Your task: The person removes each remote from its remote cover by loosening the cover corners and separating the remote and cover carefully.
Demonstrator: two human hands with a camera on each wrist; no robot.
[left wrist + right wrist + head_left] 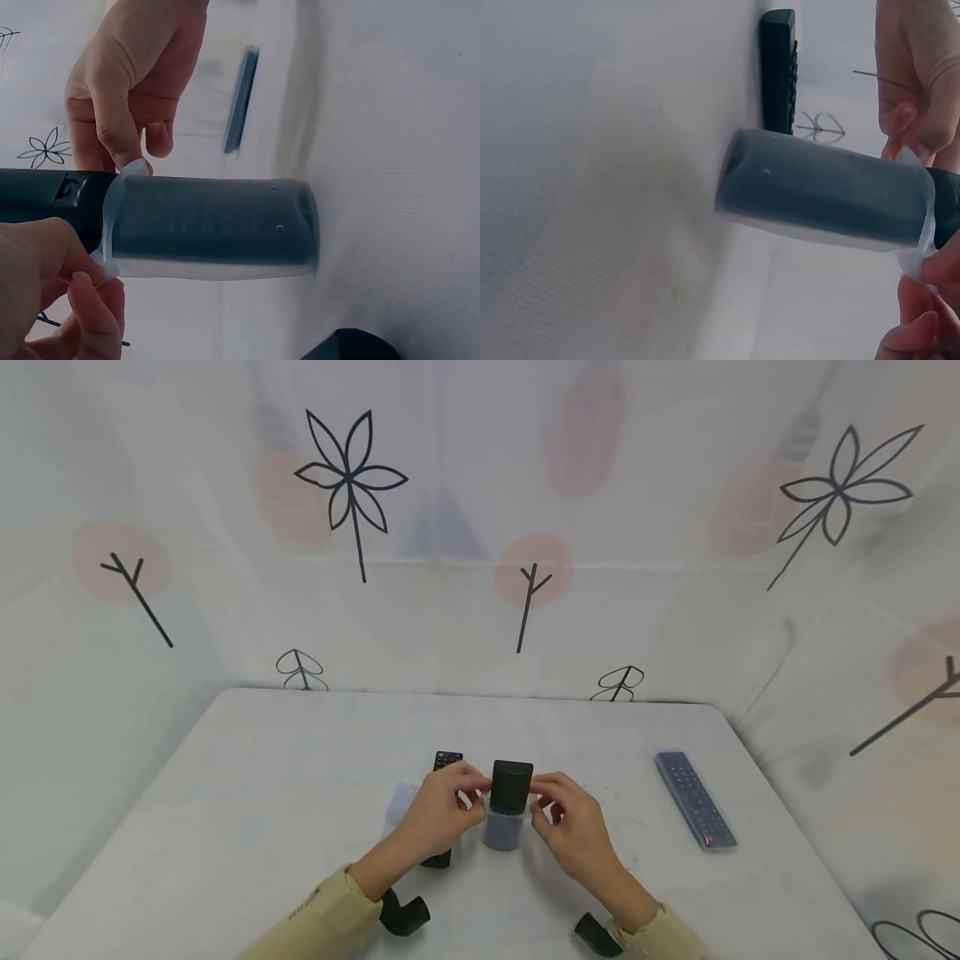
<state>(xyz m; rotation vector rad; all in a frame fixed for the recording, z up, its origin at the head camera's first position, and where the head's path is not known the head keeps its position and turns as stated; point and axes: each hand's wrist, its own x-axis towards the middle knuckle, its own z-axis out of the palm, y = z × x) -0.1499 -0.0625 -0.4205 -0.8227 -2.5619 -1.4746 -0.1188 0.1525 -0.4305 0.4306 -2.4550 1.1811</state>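
Note:
A black remote control (512, 787) stands on end in the middle of the table, its lower part inside a translucent plastic sleeve (214, 229). My left hand (442, 806) pinches the sleeve's upper edge on one side, thumb against fingertip. On the opposite side my right hand (576, 828) pinches the same edge. Both wrist views show the sleeve's rim gathered at the fingertips, with the dark body visible through the film (825, 191). The remote's bare top end sticks out above the rim.
A second black remote with buttons (448, 760) lies partly hidden under my left hand, beside a bluish translucent film (400, 804). A dark remote in a clear cover (695, 800) lies on the right of the white table (247, 793). Patterned cloth hangs behind.

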